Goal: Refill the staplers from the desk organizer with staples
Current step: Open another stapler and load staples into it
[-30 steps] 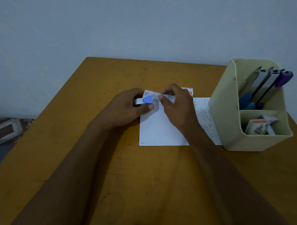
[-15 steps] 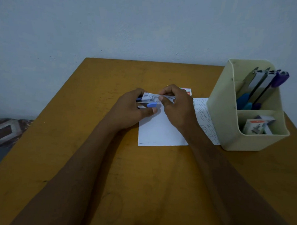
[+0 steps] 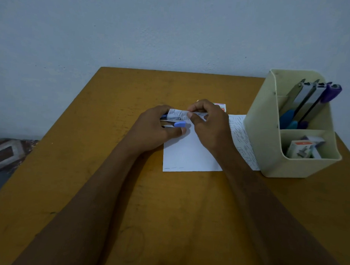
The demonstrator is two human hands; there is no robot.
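Stapler [image 3: 173,122] tipped flatter vs 1 s ago, left hand [image 3: 156,129] gripping it, right hand [image 3: 208,123] pinching paper [image 3: 179,114] in mouth; prob test-stapling, mid-counter [image 3: 110,150].

Single view only, head camera. Looks forward and down from above near edge of surface [image 3: 89,169]. Wide angle: both forearms enter from bottom, hands meet near frame centre. Far edge of surface and wall [image 3: 173,33] fill upper half. Organizer [image 3: 269,147] close to right border. Floor strip visible at left.
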